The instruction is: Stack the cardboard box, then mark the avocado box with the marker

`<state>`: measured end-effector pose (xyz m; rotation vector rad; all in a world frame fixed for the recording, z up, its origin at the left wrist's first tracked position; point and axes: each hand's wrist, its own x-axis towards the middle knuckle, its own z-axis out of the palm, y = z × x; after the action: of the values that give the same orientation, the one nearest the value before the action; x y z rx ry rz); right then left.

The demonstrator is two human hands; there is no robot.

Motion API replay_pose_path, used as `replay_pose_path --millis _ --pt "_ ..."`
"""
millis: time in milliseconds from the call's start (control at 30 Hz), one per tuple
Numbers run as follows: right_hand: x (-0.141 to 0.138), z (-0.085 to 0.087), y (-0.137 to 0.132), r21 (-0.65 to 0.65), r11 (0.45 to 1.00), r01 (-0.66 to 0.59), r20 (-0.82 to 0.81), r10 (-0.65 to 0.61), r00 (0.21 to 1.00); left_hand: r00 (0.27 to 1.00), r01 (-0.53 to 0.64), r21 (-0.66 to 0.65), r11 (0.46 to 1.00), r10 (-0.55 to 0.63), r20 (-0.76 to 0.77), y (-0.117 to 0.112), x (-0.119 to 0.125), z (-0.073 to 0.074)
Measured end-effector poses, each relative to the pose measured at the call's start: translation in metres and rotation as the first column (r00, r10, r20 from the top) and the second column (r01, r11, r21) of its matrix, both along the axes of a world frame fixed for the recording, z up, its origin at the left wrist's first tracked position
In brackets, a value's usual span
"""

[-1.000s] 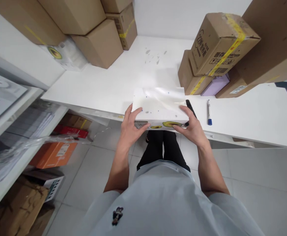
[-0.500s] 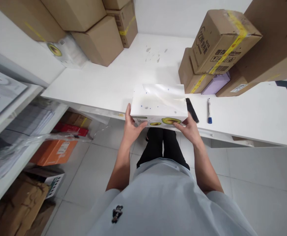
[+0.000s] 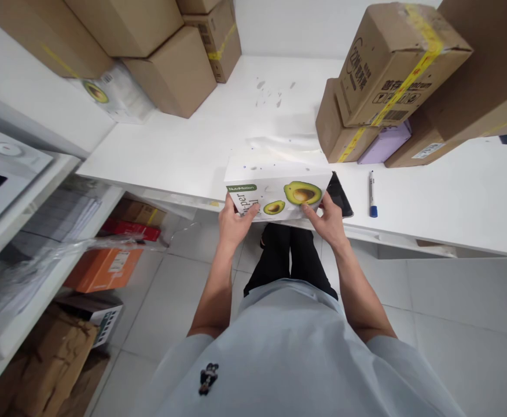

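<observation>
Between my two hands is a white box (image 3: 275,174) printed with halved avocados and a green label, its printed side tilted up toward me at the front edge of the white table (image 3: 184,150). My left hand (image 3: 236,221) grips its left end, thumb on the printed face. My right hand (image 3: 326,220) holds the right end, with its thumb over the larger avocado. The fingers behind the box are partly hidden. A dark phone (image 3: 339,196) lies just right of the box, partly covered by it. Farther right rests a white marker with a blue cap (image 3: 372,196).
Brown cartons (image 3: 175,72) are stacked at the back left, beside another white avocado box (image 3: 125,95). A carton with yellow tape (image 3: 392,69) sits on others at the right, near a purple box (image 3: 384,143). Left and below are shelves holding an orange box (image 3: 101,269).
Both hands have tipped the white box back, so its avocado-printed side now shows much more. The camera view has shifted slightly.
</observation>
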<state>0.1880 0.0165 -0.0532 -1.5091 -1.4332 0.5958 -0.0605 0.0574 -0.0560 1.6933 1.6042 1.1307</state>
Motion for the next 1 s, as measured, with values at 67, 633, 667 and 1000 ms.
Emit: replay_pose_path --millis 67,633,667,1000 --pt "-0.001 0.001 0.0 0.017 1.0 -0.019 -0.023 0.019 1.0 0.999 -0.035 0.015 0.999 0.035 0.017 -0.001 0.001 0.002" --pt "0.0 0.019 -0.007 0.104 0.994 -0.029 -0.185 0.048 0.981 0.976 -0.069 0.1 0.993 0.046 0.214 -0.007 -0.008 0.045" --pt "0.001 0.02 -0.007 0.103 0.994 -0.028 -0.194 0.048 0.98 0.974 -0.071 0.1 0.992 0.047 0.22 -0.006 -0.007 0.045" --pt "0.0 0.013 0.004 0.028 0.999 -0.042 -0.223 0.047 0.974 0.981 -0.077 0.051 0.996 0.066 0.185 0.002 -0.002 0.032"
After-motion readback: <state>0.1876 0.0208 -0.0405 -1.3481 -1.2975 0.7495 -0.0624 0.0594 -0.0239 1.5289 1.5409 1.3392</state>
